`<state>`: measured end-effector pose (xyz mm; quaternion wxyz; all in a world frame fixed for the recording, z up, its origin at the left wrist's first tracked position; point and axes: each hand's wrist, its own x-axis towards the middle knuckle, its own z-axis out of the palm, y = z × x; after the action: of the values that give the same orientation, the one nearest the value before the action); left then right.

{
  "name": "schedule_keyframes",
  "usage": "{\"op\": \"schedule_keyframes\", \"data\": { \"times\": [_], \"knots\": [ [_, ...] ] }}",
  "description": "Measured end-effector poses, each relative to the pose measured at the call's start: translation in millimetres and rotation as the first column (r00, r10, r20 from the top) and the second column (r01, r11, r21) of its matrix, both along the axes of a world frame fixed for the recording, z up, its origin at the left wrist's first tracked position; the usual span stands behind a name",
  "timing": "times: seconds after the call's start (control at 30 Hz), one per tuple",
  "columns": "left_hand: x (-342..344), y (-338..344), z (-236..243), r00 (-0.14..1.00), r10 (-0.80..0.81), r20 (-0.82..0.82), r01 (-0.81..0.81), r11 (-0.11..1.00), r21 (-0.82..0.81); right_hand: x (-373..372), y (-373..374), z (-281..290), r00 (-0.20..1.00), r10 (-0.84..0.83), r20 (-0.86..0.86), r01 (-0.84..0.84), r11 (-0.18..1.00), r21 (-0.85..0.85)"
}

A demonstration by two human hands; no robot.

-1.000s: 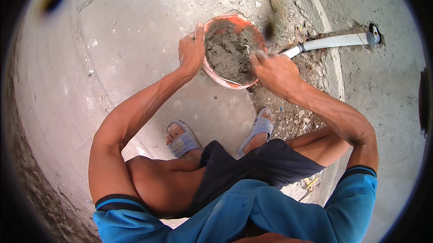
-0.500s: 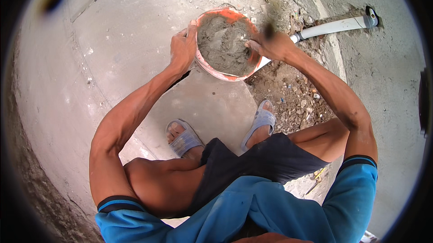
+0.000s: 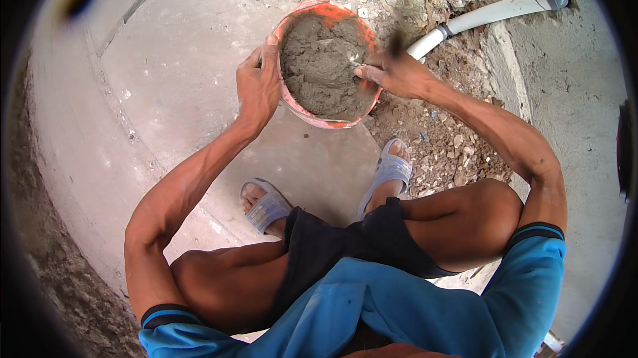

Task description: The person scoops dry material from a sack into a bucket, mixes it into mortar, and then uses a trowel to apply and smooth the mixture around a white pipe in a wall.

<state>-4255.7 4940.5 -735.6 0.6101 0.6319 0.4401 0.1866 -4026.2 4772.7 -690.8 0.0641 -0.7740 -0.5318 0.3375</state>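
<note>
While mortar (image 3: pixel 319 79) fills a bucket (image 3: pixel 314 119), left fingers (image 3: pixel 270 52) grip it; right fingers (image 3: pixel 369 74), a trowel (image 3: pixel 353 58).

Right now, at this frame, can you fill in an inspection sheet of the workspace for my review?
Surface: concrete floor, with pale specks.
Job's things: orange bucket holding grey wet mortar; metal hand tool, possibly a trowel, partly sunk in it.
Clutter: stony rubble to the right of the bucket and more debris beyond it.
Hands: left hand grips the bucket's left rim, thumb on top; right hand holds the tool at the bucket's right side.
Cables: nothing seen.
Surroundings: rough grey wall at right, with a white pipe running to a hole in it.
</note>
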Motion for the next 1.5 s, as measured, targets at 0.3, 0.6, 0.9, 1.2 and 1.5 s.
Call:
{"op": "schedule_keyframes", "data": {
  "times": [0.3, 0.6, 0.9, 1.2, 1.5],
  "knots": [
    [4, 18, -4, 0.983, 0.163, -0.086, -0.162, 0.986, 0.026, 11, -27, 26, 0.675, -0.478, -0.563, 0.326, 0.877, -0.354],
    [-46, 35, -34, 0.982, 0.020, -0.190, -0.054, 0.983, -0.174, 27, -117, 20, 0.389, -0.577, -0.718, 0.639, 0.731, -0.241],
    [-30, 23, -33, 0.943, -0.040, -0.329, 0.033, 0.999, -0.027, 18, -224, -29, 0.307, -0.810, -0.501, 0.940, 0.339, 0.027],
    [-41, 32, -35, 0.930, 0.049, -0.363, -0.091, 0.991, -0.099, -46, -189, -149, 0.753, -0.626, -0.203, 0.645, 0.763, 0.037],
    [-37, 26, -39, 0.964, 0.016, -0.266, -0.042, 0.995, -0.093, -8, -225, -107, 0.689, -0.677, -0.259, 0.704, 0.710, 0.017]
  ]
}}
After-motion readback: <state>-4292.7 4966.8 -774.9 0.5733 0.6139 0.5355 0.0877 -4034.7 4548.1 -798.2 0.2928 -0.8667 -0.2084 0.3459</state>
